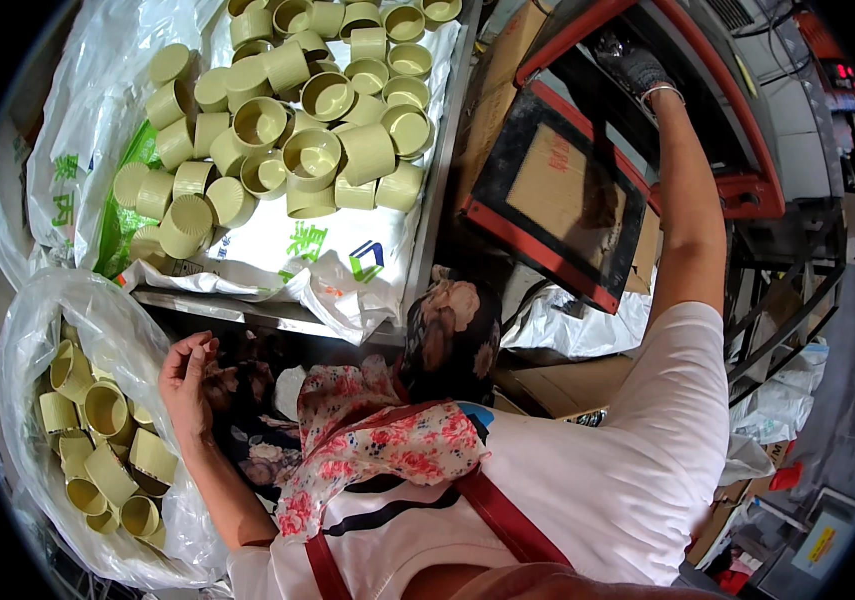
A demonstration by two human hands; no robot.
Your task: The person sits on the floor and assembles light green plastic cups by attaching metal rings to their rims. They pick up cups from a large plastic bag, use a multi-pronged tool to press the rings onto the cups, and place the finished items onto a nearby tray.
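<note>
My right hand (637,70) wears a dark grey knit glove and reaches inside a red toaster oven (759,190). Its fingers are lost in the dark interior, and something shiny by them cannot be made out. The oven's red-framed glass door (557,190) hangs down toward me. Close to my lap, my left hand (187,385) is raised with loosely bent fingers and nothing visible in it. It is beside a clear plastic bag (137,310) that contains several pale yellow-green round cups (107,410).
Many more pale yellow-green cups (312,158) are heaped on white plastic sacks (237,262) over a metal-edged table (442,150). Cardboard (567,385) and a white plastic bag (587,325) lie below the oven door. A black metal stand (797,320) is at the right.
</note>
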